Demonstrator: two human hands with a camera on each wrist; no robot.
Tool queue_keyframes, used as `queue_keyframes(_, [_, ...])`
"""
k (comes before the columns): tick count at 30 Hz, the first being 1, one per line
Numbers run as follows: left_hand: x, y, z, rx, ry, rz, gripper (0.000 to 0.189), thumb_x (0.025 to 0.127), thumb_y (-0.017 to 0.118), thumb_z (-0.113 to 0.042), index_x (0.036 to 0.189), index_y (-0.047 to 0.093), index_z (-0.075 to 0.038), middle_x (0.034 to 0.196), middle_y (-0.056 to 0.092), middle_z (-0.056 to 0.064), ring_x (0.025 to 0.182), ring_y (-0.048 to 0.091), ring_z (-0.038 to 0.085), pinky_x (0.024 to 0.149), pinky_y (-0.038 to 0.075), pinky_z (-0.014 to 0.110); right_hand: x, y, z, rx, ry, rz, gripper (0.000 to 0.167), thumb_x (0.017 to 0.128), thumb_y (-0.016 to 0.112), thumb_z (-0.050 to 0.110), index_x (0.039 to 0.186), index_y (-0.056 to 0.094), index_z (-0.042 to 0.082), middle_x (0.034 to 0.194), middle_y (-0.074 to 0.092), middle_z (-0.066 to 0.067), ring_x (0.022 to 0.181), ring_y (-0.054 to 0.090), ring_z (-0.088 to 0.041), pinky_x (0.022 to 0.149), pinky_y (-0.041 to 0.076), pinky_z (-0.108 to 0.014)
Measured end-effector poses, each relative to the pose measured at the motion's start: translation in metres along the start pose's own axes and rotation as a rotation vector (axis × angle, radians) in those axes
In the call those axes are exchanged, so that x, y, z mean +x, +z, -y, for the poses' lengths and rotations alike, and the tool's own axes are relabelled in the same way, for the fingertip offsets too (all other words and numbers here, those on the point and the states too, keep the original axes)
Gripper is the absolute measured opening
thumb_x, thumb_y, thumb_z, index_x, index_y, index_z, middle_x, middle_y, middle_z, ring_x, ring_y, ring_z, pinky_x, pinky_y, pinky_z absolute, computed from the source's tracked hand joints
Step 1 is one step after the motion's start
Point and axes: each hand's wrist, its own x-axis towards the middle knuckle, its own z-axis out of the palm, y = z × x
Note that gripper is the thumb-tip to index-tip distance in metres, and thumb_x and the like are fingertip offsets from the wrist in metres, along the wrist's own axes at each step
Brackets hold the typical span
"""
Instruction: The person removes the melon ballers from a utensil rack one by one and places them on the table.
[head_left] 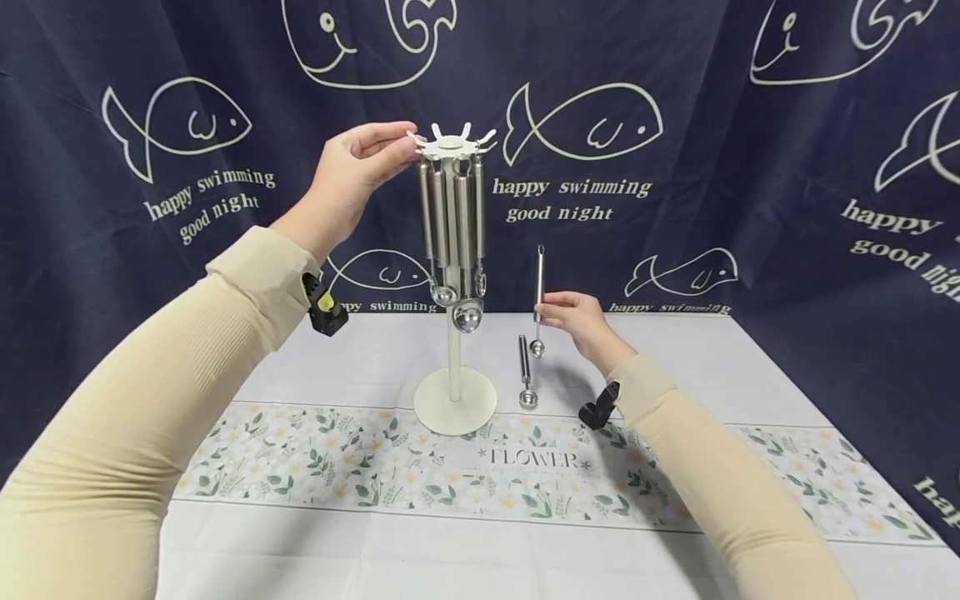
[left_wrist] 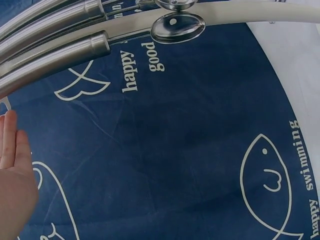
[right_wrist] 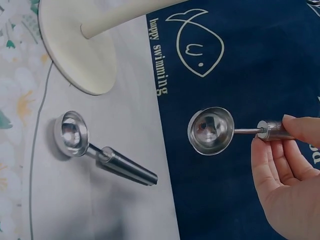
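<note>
The left hand (head_left: pixel 351 177) pinches the rack (head_left: pixel 454 358) at its top; right of the rack, the right hand (head_left: pixel 582 322) pinches one scoop (head_left: pixel 539 282), near another scoop (head_left: pixel 524 358) on the table (head_left: pixel 345 550).

The left arm in a long beige sleeve (head_left: pixel 168 379) is slanting steeply up and forward, and the bare left hand (head_left: pixel 341 183) is standing high, its thumb and index finger pinching at the tips. The right arm in a matching beige sleeve (head_left: pixel 738 492) is reaching forward and inward at a lower level. The bare right hand (head_left: pixel 581 323) is pointing leftward, its thumb pressing opposite bent fingers (right_wrist: pixel 286 165) in a pinch.
</note>
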Motion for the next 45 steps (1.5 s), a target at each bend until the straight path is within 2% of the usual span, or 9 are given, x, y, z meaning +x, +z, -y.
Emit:
queue_keyframes(4, [-0.001, -0.001, -0.001, -0.002, 0.003, -0.002, 0.036, 0.088, 0.067, 0.002, 0.122, 0.060, 0.009, 0.093, 0.072, 0.003, 0.089, 0.070, 0.010, 0.101, 0.049, 0.026, 0.000, -0.003, -0.005, -0.013, 0.019, -0.006, 0.039, 0.090, 0.065, 0.001, 0.125, 0.053, -0.013, 0.080, 0.064, 0.009, 0.071, 0.067, -0.003, 0.081, 0.057, -0.020])
queue_keyframes(12, [-0.001, -0.002, 0.000, -0.006, 0.015, -0.007, 0.036, 0.087, 0.068, 0.001, 0.121, 0.060, 0.008, 0.094, 0.072, 0.003, 0.089, 0.070, 0.010, 0.100, 0.050, 0.025, -0.001, -0.006, -0.017, -0.052, 0.083, 0.000, 0.034, 0.089, 0.065, -0.001, 0.119, 0.055, -0.014, 0.072, 0.065, 0.007, 0.065, 0.067, -0.004, 0.074, 0.059, -0.020])
queue_keyframes(26, [-0.004, -0.003, 0.001, 0.019, 0.018, -0.008, 0.037, 0.088, 0.068, 0.000, 0.122, 0.059, 0.009, 0.092, 0.073, 0.002, 0.089, 0.070, 0.010, 0.100, 0.050, 0.025, -0.007, -0.014, -0.042, -0.087, 0.202, 0.007, 0.038, 0.088, 0.065, -0.003, 0.121, 0.052, -0.015, 0.073, 0.065, 0.001, 0.067, 0.067, -0.008, 0.076, 0.059, -0.023])
queue_keyframes(33, [-0.004, -0.003, 0.003, 0.016, 0.025, -0.009, 0.037, 0.088, 0.068, 0.000, 0.123, 0.059, 0.009, 0.092, 0.073, 0.001, 0.090, 0.071, 0.010, 0.099, 0.050, 0.025, -0.007, -0.016, -0.055, -0.066, 0.236, 0.007, 0.035, 0.088, 0.064, -0.005, 0.119, 0.052, -0.016, 0.069, 0.062, 0.001, 0.064, 0.066, -0.008, 0.079, 0.059, -0.028])
queue_keyframes(37, [-0.004, -0.002, 0.003, 0.022, 0.023, -0.009, 0.038, 0.088, 0.069, -0.001, 0.123, 0.059, 0.009, 0.092, 0.073, 0.001, 0.090, 0.070, 0.010, 0.100, 0.049, 0.025, -0.007, -0.017, -0.062, -0.116, 0.257, -0.011, 0.035, 0.088, 0.065, -0.003, 0.119, 0.054, -0.015, 0.075, 0.061, 0.000, 0.065, 0.064, -0.006, 0.082, 0.059, -0.029])
queue_keyframes(40, [-0.005, -0.002, 0.003, 0.025, 0.021, -0.011, 0.037, 0.087, 0.069, -0.002, 0.122, 0.060, 0.007, 0.093, 0.073, 0.001, 0.090, 0.071, 0.010, 0.101, 0.049, 0.025, -0.006, -0.017, -0.066, -0.159, 0.273, -0.028, 0.034, 0.087, 0.067, 0.000, 0.117, 0.056, -0.014, 0.077, 0.061, 0.000, 0.064, 0.063, -0.005, 0.079, 0.059, -0.027])
queue_keyframes(45, [-0.005, -0.002, 0.003, 0.018, 0.026, -0.015, 0.038, 0.087, 0.069, -0.001, 0.123, 0.060, 0.008, 0.093, 0.073, 0.002, 0.090, 0.071, 0.010, 0.101, 0.049, 0.025, -0.005, -0.016, -0.070, -0.168, 0.274, -0.027, 0.035, 0.087, 0.067, 0.000, 0.117, 0.055, -0.014, 0.069, 0.062, 0.002, 0.061, 0.063, -0.004, 0.070, 0.060, -0.023])
